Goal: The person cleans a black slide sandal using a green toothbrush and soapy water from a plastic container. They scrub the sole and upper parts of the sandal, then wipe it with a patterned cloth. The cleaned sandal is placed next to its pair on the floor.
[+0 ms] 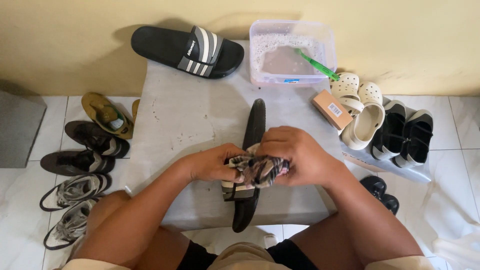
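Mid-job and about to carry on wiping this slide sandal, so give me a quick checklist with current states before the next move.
1. Striped cloth gripped by both left hand and right hand: ok.
2. Black slide sandal on edge on the grey slab: ok.
3. Tub of soapy water upright, green brush inside: ok.
4. Second slide sandal lying apart on the slab: ok.
5. Sandal strap clean: cannot tell, cloth covers it.

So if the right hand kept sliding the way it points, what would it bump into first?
The right hand points toward the left hand, so it would probably meet that first, with the plaid cloth bunched between them.
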